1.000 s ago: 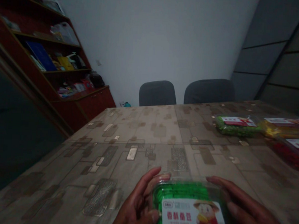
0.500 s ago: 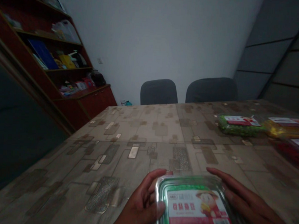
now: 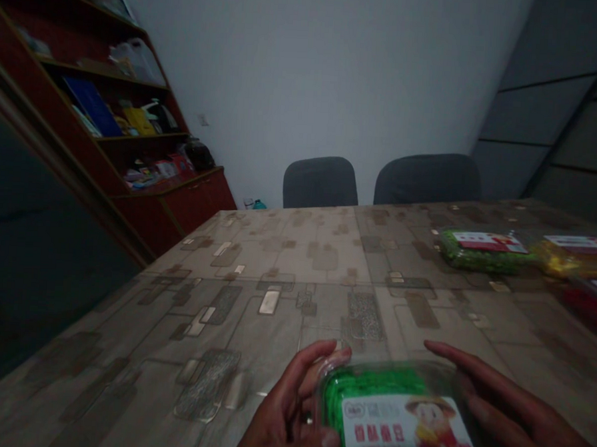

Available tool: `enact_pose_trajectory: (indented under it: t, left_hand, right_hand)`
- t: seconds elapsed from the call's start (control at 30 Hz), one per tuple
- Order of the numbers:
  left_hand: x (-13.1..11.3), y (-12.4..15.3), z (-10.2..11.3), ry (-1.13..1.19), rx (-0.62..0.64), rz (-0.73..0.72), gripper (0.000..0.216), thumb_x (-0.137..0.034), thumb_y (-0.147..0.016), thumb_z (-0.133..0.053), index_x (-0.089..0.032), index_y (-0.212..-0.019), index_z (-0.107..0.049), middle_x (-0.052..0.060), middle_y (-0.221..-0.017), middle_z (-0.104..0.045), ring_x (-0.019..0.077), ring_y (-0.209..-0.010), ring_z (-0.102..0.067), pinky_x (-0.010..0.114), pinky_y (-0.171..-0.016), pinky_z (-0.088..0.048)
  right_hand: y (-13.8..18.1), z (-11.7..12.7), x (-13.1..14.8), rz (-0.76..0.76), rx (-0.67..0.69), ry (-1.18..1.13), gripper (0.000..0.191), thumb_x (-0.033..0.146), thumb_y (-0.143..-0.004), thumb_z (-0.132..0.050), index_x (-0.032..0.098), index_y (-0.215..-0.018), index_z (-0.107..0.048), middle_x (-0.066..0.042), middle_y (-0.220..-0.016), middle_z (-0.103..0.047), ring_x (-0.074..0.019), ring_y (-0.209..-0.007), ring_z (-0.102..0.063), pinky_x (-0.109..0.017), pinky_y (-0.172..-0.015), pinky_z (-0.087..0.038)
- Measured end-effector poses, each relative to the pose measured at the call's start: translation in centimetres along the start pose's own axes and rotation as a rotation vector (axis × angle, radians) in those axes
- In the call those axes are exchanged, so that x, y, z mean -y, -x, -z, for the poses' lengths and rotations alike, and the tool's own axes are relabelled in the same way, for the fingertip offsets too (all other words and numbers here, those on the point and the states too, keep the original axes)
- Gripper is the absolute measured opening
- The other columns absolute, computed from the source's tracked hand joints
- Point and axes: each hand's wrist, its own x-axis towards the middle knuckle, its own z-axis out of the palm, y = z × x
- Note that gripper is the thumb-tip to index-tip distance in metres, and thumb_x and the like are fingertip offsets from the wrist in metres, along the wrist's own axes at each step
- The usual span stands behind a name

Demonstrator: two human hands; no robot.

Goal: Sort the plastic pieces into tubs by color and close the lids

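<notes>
A clear plastic box of green snacks point(image 3: 393, 415) with a red and white label sits at the table's near edge. My left hand point(image 3: 293, 410) grips its left side, fingers curled over the rim and thumb on the lid. Along the box's right side lies my right hand point(image 3: 508, 414), its fingers stretched and pressed against it. Both hands hold the box between them.
The patterned table point(image 3: 285, 283) reaches to two grey chairs point(image 3: 321, 181) at its far side. A green pack point(image 3: 482, 250), a yellow pack point(image 3: 572, 254) and a red pack point(image 3: 594, 302) lie at the right. A wooden shelf unit point(image 3: 108, 127) stands at the left.
The box tilted so its label faced up half a second ago, then dropped back lower and a little right. Both hands kept their hold. The view shifted slightly.
</notes>
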Motion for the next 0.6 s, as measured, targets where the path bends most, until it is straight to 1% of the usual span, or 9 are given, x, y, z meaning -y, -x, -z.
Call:
enact_pose_trajectory:
  t: [0.1, 0.2, 0.23, 0.27, 0.3, 0.37, 0.43, 0.5, 0.6]
  left_hand:
    - [-0.1, 0.1, 0.0, -0.021, 0.004, -0.003, 0.062, -0.03, -0.073, -0.082, -0.032, -0.128, -0.055, 0.009, -0.147, -0.047, 0.0336, -0.118, -0.058, 0.046, -0.097, -0.045]
    - [-0.3, -0.2, 0.1, -0.039, -0.018, 0.013, 0.058, -0.031, -0.075, -0.08, -0.031, -0.127, -0.056, 0.01, -0.146, -0.047, 0.0336, -0.116, -0.059, 0.045, -0.096, -0.045]
    - [-0.4, -0.3, 0.2, -0.037, -0.026, 0.018, 0.057, -0.031, -0.075, -0.08, -0.03, -0.127, -0.056, 0.01, -0.144, -0.049, 0.0339, -0.116, -0.059, 0.045, -0.095, -0.045]
    - [-0.5, -0.5, 0.3, -0.029, -0.033, 0.022, 0.056, -0.031, -0.075, -0.08, -0.029, -0.126, -0.056, 0.011, -0.142, -0.052, 0.0345, -0.116, -0.059, 0.045, -0.095, -0.045]
    - [-0.5, -0.8, 0.3, -0.016, -0.041, 0.028, 0.056, -0.031, -0.074, -0.081, -0.027, -0.125, -0.057, 0.012, -0.14, -0.054, 0.0351, -0.116, -0.059, 0.045, -0.094, -0.046]
    - [-0.7, -1.3, 0.4, 0.013, -0.061, 0.047, 0.053, -0.029, -0.073, -0.081, -0.024, -0.122, -0.059, 0.013, -0.136, -0.056, 0.0358, -0.117, -0.059, 0.044, -0.095, -0.046]
    - [-0.8, -1.7, 0.5, 0.041, -0.076, 0.076, 0.051, -0.028, -0.073, -0.081, -0.023, -0.12, -0.06, 0.013, -0.133, -0.058, 0.0355, -0.117, -0.059, 0.045, -0.097, -0.045]
    - [-1.0, -2.0, 0.4, 0.044, -0.093, 0.094, 0.051, -0.028, -0.074, -0.081, -0.023, -0.12, -0.06, 0.013, -0.132, -0.059, 0.0344, -0.117, -0.059, 0.046, -0.1, -0.042]
    - [-1.3, -2.1, 0.4, 0.01, -0.131, 0.101, 0.053, -0.028, -0.075, -0.08, -0.023, -0.123, -0.059, 0.014, -0.133, -0.057, 0.0332, -0.119, -0.058, 0.047, -0.103, -0.04]
  right_hand:
    - [0.1, -0.1, 0.1, -0.02, -0.008, 0.008, 0.056, 0.065, -0.086, -0.049, 0.042, -0.137, -0.052, 0.005, -0.147, -0.048, -0.032, -0.141, -0.031, -0.053, -0.115, -0.022]
    - [0.0, -0.2, 0.5, 0.005, -0.029, 0.039, 0.056, 0.064, -0.085, -0.051, 0.041, -0.136, -0.053, 0.006, -0.148, -0.046, -0.0306, -0.142, -0.027, -0.051, -0.117, -0.013]
    - [0.0, -0.3, 0.8, 0.007, -0.044, 0.04, 0.056, 0.064, -0.085, -0.052, 0.041, -0.136, -0.053, 0.006, -0.148, -0.046, -0.0303, -0.142, -0.027, -0.051, -0.117, -0.012]
    - [-0.1, -0.3, 1.1, -0.005, -0.043, 0.033, 0.057, 0.065, -0.085, -0.052, 0.04, -0.137, -0.052, 0.005, -0.148, -0.046, -0.0305, -0.142, -0.029, -0.051, -0.117, -0.016]
    - [-0.1, -0.3, 1.4, -0.027, -0.028, 0.018, 0.06, 0.066, -0.084, -0.051, 0.039, -0.138, -0.051, 0.004, -0.147, -0.047, -0.0312, -0.14, -0.031, -0.051, -0.116, -0.022]
    - [-0.3, -0.3, 1.9, -0.074, 0.035, -0.033, 0.066, 0.069, -0.083, -0.05, 0.036, -0.141, -0.049, 0.001, -0.146, -0.048, -0.0328, -0.138, -0.034, -0.048, -0.111, -0.036]
    - [-0.4, -0.4, 2.2, -0.1, 0.094, -0.093, 0.069, 0.07, -0.085, -0.045, 0.032, -0.143, -0.047, -0.001, -0.147, -0.046, -0.0331, -0.137, -0.037, -0.044, -0.105, -0.045]
    - [-0.5, -0.5, 2.3, -0.094, 0.094, -0.125, 0.068, 0.069, -0.087, -0.042, 0.031, -0.143, -0.047, -0.002, -0.148, -0.045, -0.0322, -0.135, -0.04, -0.043, -0.105, -0.045]
    - [-0.4, -0.8, 2.5, -0.077, 0.01, -0.129, 0.067, 0.069, -0.086, -0.042, 0.029, -0.14, -0.05, -0.003, -0.146, -0.05, -0.0328, -0.132, -0.045, -0.046, -0.105, -0.045]
